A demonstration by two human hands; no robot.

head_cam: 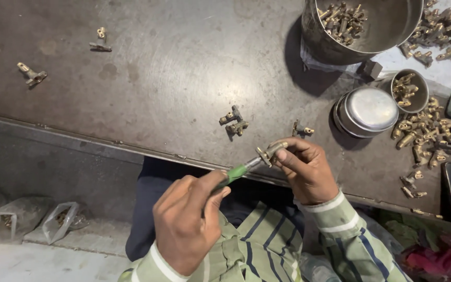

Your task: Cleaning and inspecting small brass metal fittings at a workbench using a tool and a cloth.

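My left hand grips a green-handled screwdriver, its tip set into a small brass valve fitting. My right hand pinches that fitting between thumb and fingers, just above the metal table's front edge. Both hands hover over my lap. Two loose brass fittings lie on the table just beyond the hands, and another lies next to my right hand's fingertips.
A large steel pot of brass fittings stands at the back right, with a small cup and stacked steel bowls nearby. Heaps of fittings lie at right. Single fittings rest far left. Plastic bags sit on the floor.
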